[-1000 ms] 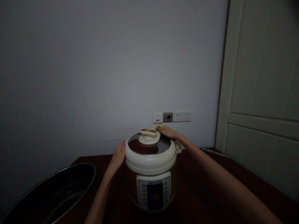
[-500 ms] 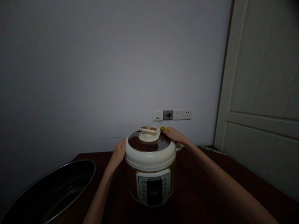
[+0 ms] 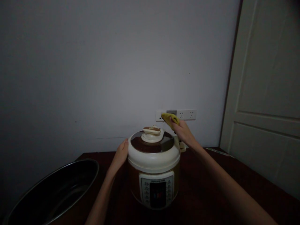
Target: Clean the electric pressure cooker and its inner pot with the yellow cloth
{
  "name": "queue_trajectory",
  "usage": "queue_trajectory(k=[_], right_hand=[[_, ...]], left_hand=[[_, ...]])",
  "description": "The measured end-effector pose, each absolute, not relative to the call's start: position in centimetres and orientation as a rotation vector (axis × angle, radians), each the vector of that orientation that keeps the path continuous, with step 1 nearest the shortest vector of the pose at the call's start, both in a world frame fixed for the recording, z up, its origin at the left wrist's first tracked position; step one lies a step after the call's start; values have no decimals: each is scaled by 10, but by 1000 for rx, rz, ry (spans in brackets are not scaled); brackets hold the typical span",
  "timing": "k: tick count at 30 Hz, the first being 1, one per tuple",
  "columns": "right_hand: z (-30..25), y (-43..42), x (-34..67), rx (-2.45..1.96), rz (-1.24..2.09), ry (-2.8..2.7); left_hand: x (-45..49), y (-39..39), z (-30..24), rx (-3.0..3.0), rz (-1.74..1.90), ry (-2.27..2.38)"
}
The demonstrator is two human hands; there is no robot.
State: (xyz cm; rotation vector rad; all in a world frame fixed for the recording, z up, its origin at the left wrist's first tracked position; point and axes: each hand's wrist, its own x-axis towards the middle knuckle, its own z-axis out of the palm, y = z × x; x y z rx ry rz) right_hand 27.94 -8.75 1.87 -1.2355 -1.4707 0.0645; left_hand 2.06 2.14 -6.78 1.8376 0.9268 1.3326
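A white and brown electric pressure cooker (image 3: 153, 162) stands upright on the dark table, its lid on and its control panel facing me. My left hand (image 3: 122, 153) is curved against the left side of the cooker's lid rim, with part of the fingers hidden behind it. My right hand (image 3: 184, 132) is closed on a folded yellow cloth (image 3: 170, 119), raised just above the lid's back right edge. Between the hands is the lid's handle (image 3: 151, 130), which nothing touches.
At the lower left a large dark pot or basin (image 3: 53, 190) with a shiny rim sits beside my left forearm. Wall sockets (image 3: 187, 114) are behind the cloth. A pale door (image 3: 269, 93) borders the dark red table (image 3: 201, 187) on the right.
My right hand has lifted the yellow cloth up off the back right of the lid, so more of it shows. My left hand stays against the cooker. The view has shifted slightly.
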Motion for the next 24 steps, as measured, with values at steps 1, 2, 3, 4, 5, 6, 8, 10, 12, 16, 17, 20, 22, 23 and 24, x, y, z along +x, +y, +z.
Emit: queue_trajectory(k=[1,2,3,4,5,6,8,10,12,16,17,20,22,23,24], right_hand=[[24,-82,274,-1212,48,-1593],[29,-76,268,-1200,58,-1756],[34,-71,260,-1192,80,-1934],[39,-65,252,-1186,99,-2103],[43,-60,245,-1178,115,-2245],[48,-55,238,-1172,130,-2350],[55,-46,229,-1174,186,-2459],[59,-37,225,-1281,301,-2429],[58,-32,226,-1394,385,-2329],[46,-35,236,-1237,264,-2281],[41,-39,240,-1183,211,-2293],[27,-52,251,-1114,51,-2328],[20,-60,257,-1083,-70,-2367],[19,-62,258,-1080,-126,-2385],[19,-64,258,-1080,-167,-2408]], left_hand=[[21,22,-69,1852,1331,922],[21,23,-70,1866,1329,921],[21,24,-70,1877,1330,926],[21,24,-71,1884,1333,933],[21,25,-71,1885,1339,942],[21,24,-71,1883,1345,947],[22,24,-71,1870,1350,939],[22,23,-71,1849,1347,926],[21,22,-70,1833,1347,925],[21,20,-69,1839,1338,913],[21,19,-69,1839,1337,906],[21,18,-68,1836,1337,888],[22,17,-67,1828,1347,894],[23,17,-67,1825,1349,900],[23,17,-67,1821,1351,909]])
